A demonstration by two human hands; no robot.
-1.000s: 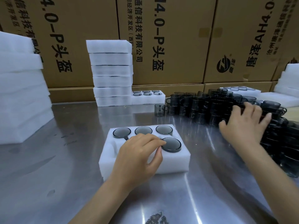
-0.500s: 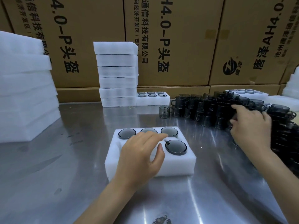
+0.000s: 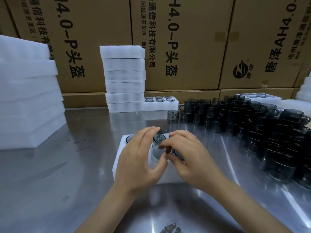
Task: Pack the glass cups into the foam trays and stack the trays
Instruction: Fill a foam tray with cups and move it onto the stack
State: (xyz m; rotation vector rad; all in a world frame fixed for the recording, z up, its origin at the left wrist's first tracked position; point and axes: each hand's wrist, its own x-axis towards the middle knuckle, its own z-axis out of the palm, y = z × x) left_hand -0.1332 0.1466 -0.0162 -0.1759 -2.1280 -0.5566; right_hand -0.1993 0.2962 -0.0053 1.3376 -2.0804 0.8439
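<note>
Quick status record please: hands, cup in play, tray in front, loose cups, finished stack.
left hand: fingers curled round the cup
right hand: pinches the same cup from the right
cup: grey glass, over the tray, seating unclear
tray: white foam, mostly hidden by hands
loose cups: dark pile at right on the table
stack: six foam trays at the back

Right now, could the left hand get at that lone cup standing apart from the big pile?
Probably not yet: the left hand helps the right hand hold a glass cup over the foam tray. The lone cup has bare table before it.
</note>
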